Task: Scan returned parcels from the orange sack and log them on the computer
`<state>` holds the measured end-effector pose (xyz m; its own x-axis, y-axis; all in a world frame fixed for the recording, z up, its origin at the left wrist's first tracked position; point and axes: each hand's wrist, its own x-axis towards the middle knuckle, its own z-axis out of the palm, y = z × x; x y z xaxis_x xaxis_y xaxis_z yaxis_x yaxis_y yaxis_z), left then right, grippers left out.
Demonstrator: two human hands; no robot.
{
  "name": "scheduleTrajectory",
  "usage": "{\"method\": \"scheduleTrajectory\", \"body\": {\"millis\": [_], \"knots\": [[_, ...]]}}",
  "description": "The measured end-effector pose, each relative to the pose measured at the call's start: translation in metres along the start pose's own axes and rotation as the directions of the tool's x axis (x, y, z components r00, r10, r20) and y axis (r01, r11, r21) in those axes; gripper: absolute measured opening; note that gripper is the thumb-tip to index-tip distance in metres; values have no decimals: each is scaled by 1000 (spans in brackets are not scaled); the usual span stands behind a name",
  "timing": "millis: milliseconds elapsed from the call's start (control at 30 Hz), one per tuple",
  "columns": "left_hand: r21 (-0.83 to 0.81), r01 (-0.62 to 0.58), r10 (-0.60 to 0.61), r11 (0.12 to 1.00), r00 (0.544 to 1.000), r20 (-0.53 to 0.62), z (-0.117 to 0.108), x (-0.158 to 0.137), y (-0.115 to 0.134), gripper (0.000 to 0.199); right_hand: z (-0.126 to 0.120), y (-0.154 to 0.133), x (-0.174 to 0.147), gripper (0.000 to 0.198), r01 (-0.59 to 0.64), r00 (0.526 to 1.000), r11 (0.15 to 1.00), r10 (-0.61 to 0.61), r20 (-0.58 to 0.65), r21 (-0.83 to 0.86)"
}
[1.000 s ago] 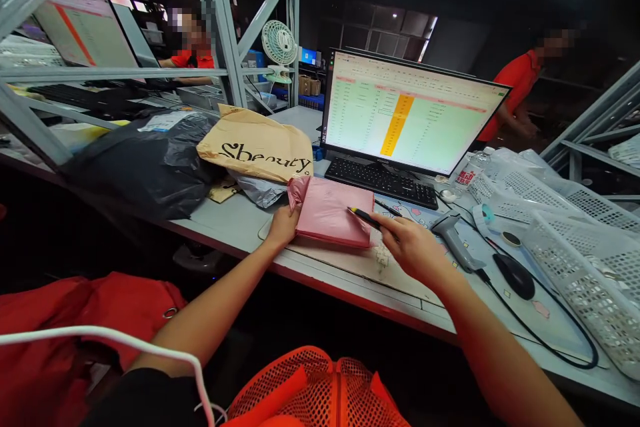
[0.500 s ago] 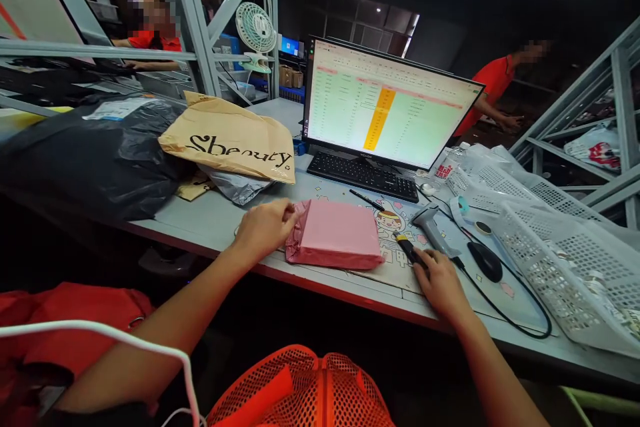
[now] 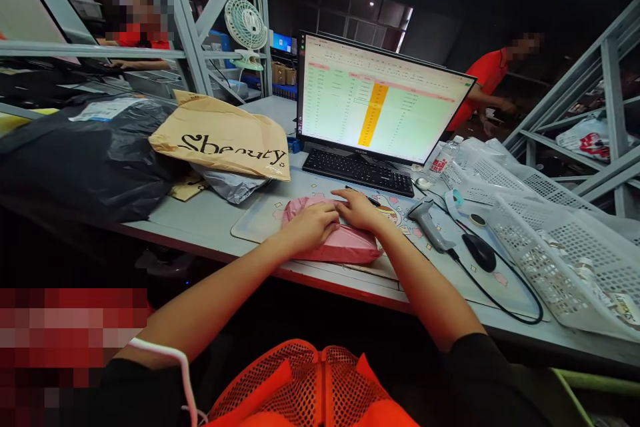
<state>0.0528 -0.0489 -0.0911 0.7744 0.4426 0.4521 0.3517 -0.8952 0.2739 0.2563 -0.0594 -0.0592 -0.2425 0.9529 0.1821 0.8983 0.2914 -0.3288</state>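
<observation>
A flat pink plastic-wrapped parcel [image 3: 350, 248] lies at the desk's front edge, its wrapping creased. My left hand [image 3: 316, 221] rests over its upper left part, fingers curled down onto the wrapping. Touching it from the other side, my right hand [image 3: 359, 208] has bent fingers at the parcel's top; whatever they hold is hidden. A dark pen [image 3: 373, 201] lies just behind the right hand. No utility knife shows on the desk; my right forearm covers part of the mat. A grey barcode scanner [image 3: 431, 227] lies to the right of that forearm.
A monitor [image 3: 380, 93] and keyboard [image 3: 357, 171] stand behind the parcel. Paper bag [image 3: 220, 137] and black plastic bag [image 3: 85, 160] lie left. Right are a mouse [image 3: 479, 251], its cable and a white basket [image 3: 555, 267] holding small bottles. Two people in red are beyond.
My right hand has left the spot by the yellow-and-black utility knife and come onto the parcel. My left hand has moved from the parcel's left edge onto its top.
</observation>
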Motion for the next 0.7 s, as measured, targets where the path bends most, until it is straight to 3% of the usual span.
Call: {"method": "scheduleTrajectory", "body": {"millis": [133, 267, 367, 467, 533, 600, 700], "knots": [[94, -82, 85, 992, 996, -22, -1, 2, 1, 23, 6, -3, 8, 50, -72, 990, 995, 79, 119, -68], [173, -168, 172, 971, 985, -9, -4, -3, 8, 32, 6, -7, 5, 54, -141, 976, 979, 163, 147, -148], [267, -219, 239, 938, 970, -42, -8, -29, 28, 40, 5, -10, 4, 65, -172, 971, 972, 195, 136, -163], [262, -200, 236, 944, 965, -117, -1, -79, 54, 41, 5, -11, 2, 66, -202, 966, 967, 223, 129, -157], [159, -87, 112, 983, 981, -155, 13, -116, 65, 40, 6, -13, -1, 64, -205, 964, 968, 225, 139, -144], [-15, 119, -120, 993, 977, -178, 32, -145, 68, 42, 6, -17, -4, 61, -202, 964, 970, 220, 146, -132], [-371, 404, -471, 836, 875, -109, 53, -167, 59, 46, 5, -28, -13, 53, -163, 974, 980, 179, 141, -113]]}}
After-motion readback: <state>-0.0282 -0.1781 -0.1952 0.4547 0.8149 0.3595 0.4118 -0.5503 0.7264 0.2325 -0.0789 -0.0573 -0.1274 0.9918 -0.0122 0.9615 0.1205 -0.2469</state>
